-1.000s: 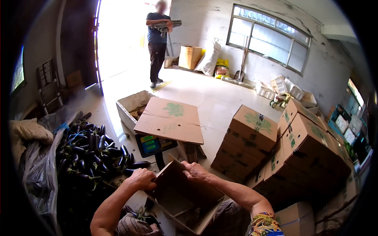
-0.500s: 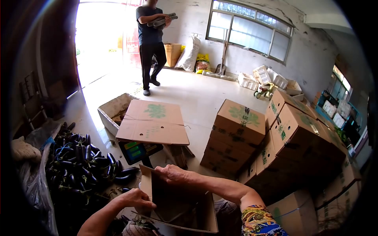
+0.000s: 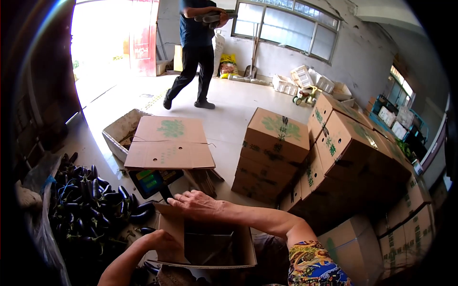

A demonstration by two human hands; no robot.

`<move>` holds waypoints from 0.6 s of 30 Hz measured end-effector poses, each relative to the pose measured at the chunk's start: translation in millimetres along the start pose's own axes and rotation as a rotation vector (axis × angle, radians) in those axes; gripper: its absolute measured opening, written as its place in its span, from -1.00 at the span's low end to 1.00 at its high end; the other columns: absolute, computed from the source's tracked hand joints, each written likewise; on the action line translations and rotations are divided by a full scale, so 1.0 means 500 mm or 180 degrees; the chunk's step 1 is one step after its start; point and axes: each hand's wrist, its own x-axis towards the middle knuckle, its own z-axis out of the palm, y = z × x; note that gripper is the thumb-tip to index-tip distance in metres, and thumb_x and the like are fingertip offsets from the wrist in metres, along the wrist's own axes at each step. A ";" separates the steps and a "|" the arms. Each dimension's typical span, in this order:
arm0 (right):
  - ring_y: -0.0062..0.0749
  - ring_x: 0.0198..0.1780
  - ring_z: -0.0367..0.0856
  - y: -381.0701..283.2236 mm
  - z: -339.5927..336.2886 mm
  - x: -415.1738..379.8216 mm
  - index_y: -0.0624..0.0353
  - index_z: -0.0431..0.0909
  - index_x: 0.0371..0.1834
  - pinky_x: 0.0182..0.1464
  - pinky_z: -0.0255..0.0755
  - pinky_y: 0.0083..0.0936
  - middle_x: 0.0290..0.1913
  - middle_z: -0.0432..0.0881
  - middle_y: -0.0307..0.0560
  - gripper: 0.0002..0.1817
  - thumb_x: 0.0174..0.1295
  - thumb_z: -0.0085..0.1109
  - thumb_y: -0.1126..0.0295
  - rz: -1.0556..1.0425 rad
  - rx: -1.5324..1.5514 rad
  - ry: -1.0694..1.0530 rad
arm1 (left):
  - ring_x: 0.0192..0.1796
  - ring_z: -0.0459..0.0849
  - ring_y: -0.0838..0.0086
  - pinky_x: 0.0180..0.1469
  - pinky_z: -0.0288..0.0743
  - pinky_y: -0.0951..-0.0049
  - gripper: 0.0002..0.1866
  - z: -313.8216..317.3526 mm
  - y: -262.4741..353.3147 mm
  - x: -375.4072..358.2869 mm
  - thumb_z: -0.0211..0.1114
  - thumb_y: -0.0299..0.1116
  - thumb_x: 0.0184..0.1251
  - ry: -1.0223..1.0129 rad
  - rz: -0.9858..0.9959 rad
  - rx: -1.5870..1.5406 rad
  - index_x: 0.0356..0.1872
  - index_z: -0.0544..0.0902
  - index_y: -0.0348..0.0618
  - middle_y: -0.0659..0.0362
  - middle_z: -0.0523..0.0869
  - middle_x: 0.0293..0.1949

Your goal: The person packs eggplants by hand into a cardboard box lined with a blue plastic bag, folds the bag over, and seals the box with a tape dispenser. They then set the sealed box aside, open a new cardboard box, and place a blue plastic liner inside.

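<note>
An open cardboard box (image 3: 206,263) stands in front of me, its inside dark and its left flap (image 3: 170,229) raised. My left hand (image 3: 163,242) is closed at the lower part of that flap, with its fingertips partly hidden. Over the box's far left corner lies my right hand (image 3: 198,206), palm down with fingers stretched out, touching the top of the flap. Just beyond is a weighing scale's lit display (image 3: 151,181), beside a printed cardboard sheet (image 3: 171,143). Many dark eggplants (image 3: 90,205) are heaped to the left.
Stacked printed cartons (image 3: 276,138) and a larger carton pile (image 3: 353,152) stand on the right. A white foam crate (image 3: 114,136) sits behind the flat sheet. A person (image 3: 198,52) carrying long dark objects walks across the floor. Foam boxes (image 3: 300,78) lie by the wall.
My right hand has shifted along the flap and its fingers have straightened. My left hand has moved behind the flap. The walking person has come closer and moved right as the view shifted.
</note>
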 end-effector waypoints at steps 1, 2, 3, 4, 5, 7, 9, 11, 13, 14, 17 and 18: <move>-0.10 0.05 0.68 -0.001 -0.008 -0.015 0.26 0.46 0.09 -0.02 0.57 -0.24 -0.02 0.69 0.12 -0.64 0.28 0.21 0.36 -0.0366 -0.0223 0.0685 | -0.16 0.78 0.42 0.01 0.61 0.40 -0.71 0.002 -0.007 0.002 0.40 -0.11 0.27 0.0004 -0.0008 -0.0109 -0.14 0.82 -0.04 0.10 0.83 -0.22; -0.15 0.07 0.66 0.001 -0.023 -0.038 0.24 0.49 0.06 0.00 0.55 -0.28 0.00 0.67 0.08 -0.65 0.26 0.24 0.36 -0.0414 -0.0076 0.0735 | -0.17 0.78 0.43 0.00 0.61 0.41 -0.72 -0.003 -0.016 0.004 0.39 -0.12 0.27 0.0033 0.0010 -0.0179 -0.13 0.82 -0.05 0.10 0.83 -0.23; -0.19 0.10 0.64 -0.006 -0.058 -0.065 0.23 0.51 0.03 0.02 0.54 -0.32 0.03 0.66 0.04 -0.67 0.25 0.28 0.35 -0.0457 0.0081 0.0781 | -0.19 0.78 0.44 -0.01 0.62 0.43 -0.72 -0.006 -0.028 0.003 0.39 -0.13 0.27 0.0053 0.0022 -0.0257 -0.13 0.82 -0.05 0.11 0.83 -0.23; -0.23 0.12 0.62 -0.014 -0.084 -0.098 0.21 0.53 0.00 0.04 0.53 -0.35 0.05 0.65 0.00 -0.68 0.23 0.31 0.35 -0.0492 0.0258 0.0821 | -0.20 0.77 0.46 -0.03 0.62 0.45 -0.72 0.002 -0.034 -0.001 0.39 -0.14 0.28 0.0060 0.0021 -0.0350 -0.12 0.82 -0.05 0.11 0.83 -0.24; -0.22 0.04 0.65 -0.018 -0.098 -0.136 0.18 0.54 -0.04 0.02 0.53 -0.36 -0.02 0.66 -0.04 -0.72 0.21 0.33 0.42 -0.0416 0.0380 0.0770 | -0.23 0.77 0.48 -0.08 0.63 0.46 -0.75 0.001 -0.016 -0.018 0.38 -0.18 0.29 0.0072 -0.0280 -0.0626 -0.16 0.81 -0.09 0.10 0.82 -0.28; -0.19 -0.08 0.69 -0.019 -0.126 -0.198 0.21 0.57 -0.16 -0.05 0.53 -0.42 -0.19 0.69 -0.03 -0.84 0.32 0.24 0.36 -0.0087 0.0845 0.0151 | -0.23 0.78 0.47 -0.08 0.63 0.44 -0.77 0.008 -0.020 -0.013 0.37 -0.22 0.29 0.0068 0.0002 -0.0842 -0.20 0.80 -0.13 0.10 0.82 -0.29; -0.23 -0.14 0.70 -0.011 -0.157 -0.227 0.20 0.61 -0.15 -0.05 0.53 -0.44 -0.26 0.70 -0.02 -0.85 0.37 0.21 0.36 0.0373 0.1210 0.0119 | -0.23 0.78 0.46 -0.09 0.64 0.44 -0.78 -0.008 -0.015 -0.005 0.37 -0.23 0.29 0.0144 -0.0012 -0.0689 -0.20 0.79 -0.15 0.11 0.82 -0.29; -0.27 -0.16 0.70 0.000 -0.176 -0.237 0.18 0.64 -0.12 -0.01 0.51 -0.41 -0.29 0.71 -0.05 -0.85 0.37 0.21 0.36 0.0401 0.1317 0.0182 | -0.26 0.79 0.45 -0.12 0.66 0.45 -0.77 -0.009 -0.008 -0.011 0.36 -0.25 0.30 0.0248 -0.0141 -0.0416 -0.19 0.79 -0.19 0.12 0.82 -0.31; -0.27 -0.19 0.68 -0.011 -0.175 -0.269 0.16 0.64 -0.12 0.03 0.47 -0.37 -0.30 0.70 -0.09 -0.86 0.36 0.22 0.35 0.0149 0.1101 -0.0122 | -0.37 0.80 0.44 -0.24 0.70 0.45 -0.74 -0.015 0.024 -0.048 0.36 -0.25 0.32 0.0247 -0.0402 -0.1069 -0.20 0.76 -0.28 0.11 0.81 -0.40; -0.27 -0.20 0.67 -0.019 -0.169 -0.285 0.15 0.64 -0.13 0.06 0.45 -0.35 -0.30 0.69 -0.12 -0.86 0.36 0.22 0.35 0.0022 0.0988 -0.0249 | -0.40 0.80 0.44 -0.27 0.70 0.44 -0.73 -0.018 0.025 -0.054 0.36 -0.25 0.32 0.0250 -0.0513 -0.1347 -0.21 0.75 -0.30 0.10 0.80 -0.42; -0.28 -0.29 0.62 -0.029 -0.091 -0.297 0.15 0.61 -0.14 0.01 0.40 -0.35 -0.38 0.64 -0.14 -0.82 0.31 0.26 0.30 0.0016 0.0844 0.0278 | -0.39 0.81 0.41 -0.30 0.70 0.42 -0.75 -0.006 0.020 -0.031 0.35 -0.28 0.32 0.0397 -0.0119 -0.0460 -0.29 0.72 -0.33 0.10 0.80 -0.43; -0.27 -0.32 0.61 -0.032 -0.062 -0.286 0.15 0.60 -0.12 0.01 0.40 -0.33 -0.41 0.62 -0.15 -0.80 0.30 0.26 0.30 0.0021 0.0851 0.0438 | -0.40 0.80 0.42 -0.30 0.69 0.42 -0.76 -0.006 0.029 -0.028 0.34 -0.28 0.32 0.0402 -0.0146 -0.0541 -0.30 0.72 -0.32 0.10 0.80 -0.43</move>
